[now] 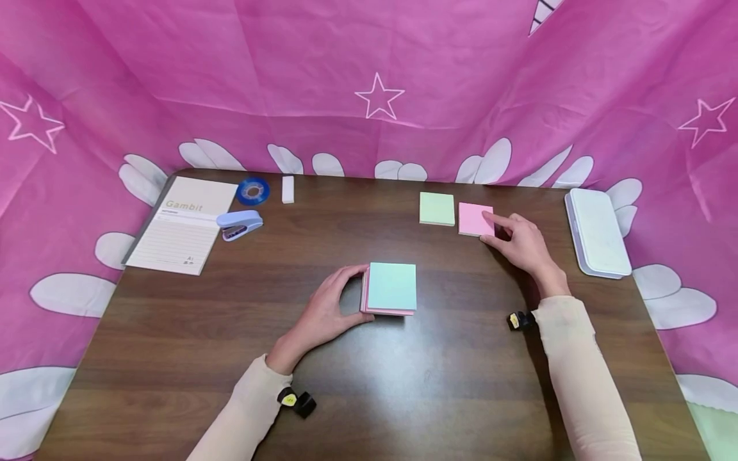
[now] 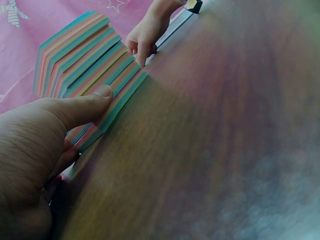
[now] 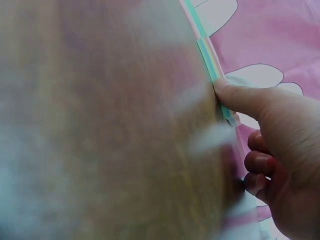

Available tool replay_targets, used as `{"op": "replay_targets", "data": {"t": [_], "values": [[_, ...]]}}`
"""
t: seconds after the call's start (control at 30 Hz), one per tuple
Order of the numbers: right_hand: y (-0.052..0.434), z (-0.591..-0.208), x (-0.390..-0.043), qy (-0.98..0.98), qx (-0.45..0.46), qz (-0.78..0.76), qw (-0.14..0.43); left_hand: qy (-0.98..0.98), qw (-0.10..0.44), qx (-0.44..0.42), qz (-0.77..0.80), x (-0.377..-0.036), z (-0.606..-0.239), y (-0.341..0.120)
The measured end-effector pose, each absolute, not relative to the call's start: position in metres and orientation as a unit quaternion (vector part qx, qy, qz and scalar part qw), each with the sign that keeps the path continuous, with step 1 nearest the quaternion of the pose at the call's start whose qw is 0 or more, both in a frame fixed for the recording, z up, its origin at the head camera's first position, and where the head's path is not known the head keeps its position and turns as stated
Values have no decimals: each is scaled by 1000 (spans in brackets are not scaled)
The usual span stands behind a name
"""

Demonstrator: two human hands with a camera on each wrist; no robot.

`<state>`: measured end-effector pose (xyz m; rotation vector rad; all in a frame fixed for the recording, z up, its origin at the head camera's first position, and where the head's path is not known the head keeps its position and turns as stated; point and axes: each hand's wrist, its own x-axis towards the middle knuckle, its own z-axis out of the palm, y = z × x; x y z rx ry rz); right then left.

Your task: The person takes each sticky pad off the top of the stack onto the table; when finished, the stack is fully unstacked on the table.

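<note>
A tall stack of sticky note pads [image 1: 392, 286], light blue on top with many coloured layers [image 2: 95, 60] along its side, stands at the middle of the table. My left hand [image 1: 325, 307] grips it from the left, thumb on the near side and fingers at the far side. Farther back on the right, my right hand [image 1: 521, 243] pinches a thin pink sticky note pad [image 1: 474, 219] at its right end. The right wrist view shows the thumb [image 3: 245, 100] against the pad's striped edge [image 3: 212, 62]. Just left of it lies a green sticky note pad [image 1: 436, 209].
At the back left lie a notebook [image 1: 179, 224], a lavender stapler [image 1: 239, 224], a blue tape roll [image 1: 253, 191] and a white eraser [image 1: 287, 189]. A white case [image 1: 598, 232] lies near the right edge. A pink curtain [image 1: 311, 70] hangs behind the table.
</note>
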<state>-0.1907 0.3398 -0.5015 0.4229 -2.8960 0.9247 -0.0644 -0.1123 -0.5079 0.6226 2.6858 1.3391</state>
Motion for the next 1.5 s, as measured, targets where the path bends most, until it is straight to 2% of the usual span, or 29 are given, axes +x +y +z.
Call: {"op": "replay_targets", "data": {"t": [0.2,0.43,0.8,1.13,1.5], "values": [[348,-517,-208,-953,137,268,40,876,44,202,436,-64,-509,-112],[341,-511,-212,-953,120,278,31,877,44,202,434,-64,-508,-113],[354,-534,-225,-957,116,261,38,881,39,204,425,-65,-507,-113],[320,-484,-182,-939,104,325,42,880,38,205,427,-63,-509,-113],[272,-449,-141,-922,129,347,112,881,39,204,425,-63,-509,-113]]}}
